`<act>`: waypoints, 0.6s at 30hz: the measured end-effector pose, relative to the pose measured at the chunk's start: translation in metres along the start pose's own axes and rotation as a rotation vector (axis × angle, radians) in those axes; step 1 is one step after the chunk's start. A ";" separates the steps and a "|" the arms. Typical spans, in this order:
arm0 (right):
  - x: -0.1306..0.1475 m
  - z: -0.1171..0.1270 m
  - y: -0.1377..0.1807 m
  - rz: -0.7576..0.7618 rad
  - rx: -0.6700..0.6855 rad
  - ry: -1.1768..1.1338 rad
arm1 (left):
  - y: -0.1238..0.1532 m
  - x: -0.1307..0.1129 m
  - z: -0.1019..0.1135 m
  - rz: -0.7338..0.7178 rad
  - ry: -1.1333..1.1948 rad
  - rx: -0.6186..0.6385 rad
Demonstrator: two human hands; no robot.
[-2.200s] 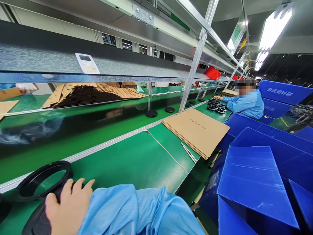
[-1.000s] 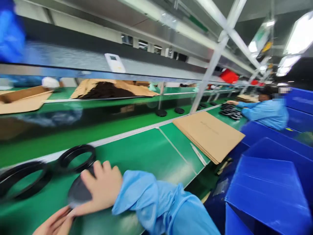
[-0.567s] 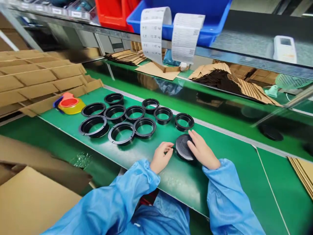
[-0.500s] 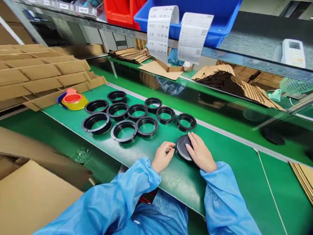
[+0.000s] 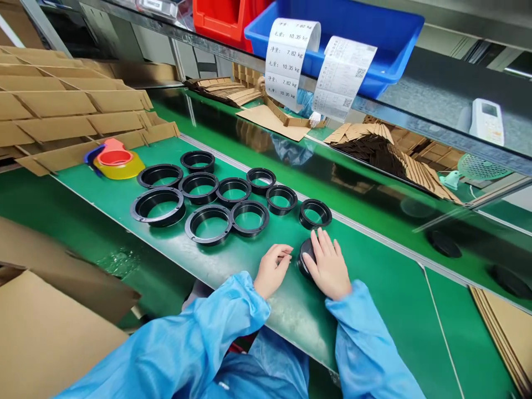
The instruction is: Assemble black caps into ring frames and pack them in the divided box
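My right hand (image 5: pixel 331 267) lies over a round black lidded part (image 5: pixel 304 260), with its fingers stretched out across the top. The hand covers much of this part, and only its left side and ridged rim show. Just left of it is my left hand (image 5: pixel 272 271), its fingers curled toward the thumb and a small gap between it and the part. I see nothing held in those fingers. Behind my right fingertips stands a black ring (image 5: pixel 316 214). More black flanged rings of several sizes, among them a large ring (image 5: pixel 158 207), are grouped on the green work surface (image 5: pixel 233 257) to the left.
Cardboard dividers (image 5: pixel 75 105) and nested coloured cups (image 5: pixel 120 162) are at the left end. Above runs a shelf with a blue bin (image 5: pixel 386 72), a red bin (image 5: pixel 222 22) and hanging printed labels (image 5: pixel 286 64). Cardboard sheets (image 5: pixel 505 332) sit at right. A co-worker's gloved hand (image 5: pixel 315 119) shows behind.
The camera view has shifted slightly. My right hand now lies flatter and covers more of the round black part. My left hand stays curled beside it. The rings keep their arrangement.
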State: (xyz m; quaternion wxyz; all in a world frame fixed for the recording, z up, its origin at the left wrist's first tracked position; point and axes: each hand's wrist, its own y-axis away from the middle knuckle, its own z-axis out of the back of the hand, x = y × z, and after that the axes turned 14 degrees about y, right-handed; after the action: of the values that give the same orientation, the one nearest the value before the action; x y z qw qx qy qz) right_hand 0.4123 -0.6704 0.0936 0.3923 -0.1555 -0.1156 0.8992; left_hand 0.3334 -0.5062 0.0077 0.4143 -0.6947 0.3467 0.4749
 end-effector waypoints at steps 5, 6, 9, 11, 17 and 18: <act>0.013 -0.035 0.012 0.054 0.141 0.058 | 0.000 -0.005 0.001 -0.037 -0.033 0.004; 0.016 -0.032 0.015 0.062 0.151 0.045 | 0.001 -0.008 0.001 -0.052 -0.037 0.017; 0.021 -0.018 0.018 0.097 0.168 -0.099 | 0.006 -0.019 0.004 -0.146 -0.104 0.100; 0.011 -0.012 0.007 0.071 0.160 -0.356 | 0.009 -0.024 0.008 -0.219 -0.216 0.189; -0.148 -0.013 -0.037 -0.674 -0.130 -0.631 | 0.007 -0.020 0.011 -0.311 -0.484 0.486; -0.180 -0.015 -0.035 -0.817 -0.196 -0.622 | 0.007 -0.019 0.010 -0.308 -0.480 0.499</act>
State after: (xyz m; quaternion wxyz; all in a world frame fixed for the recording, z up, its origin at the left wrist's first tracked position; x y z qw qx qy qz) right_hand 0.5573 -0.7797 0.1253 0.6418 0.1406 -0.3616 0.6615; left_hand 0.3181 -0.4986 0.0219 0.7068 -0.4854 0.2363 0.4572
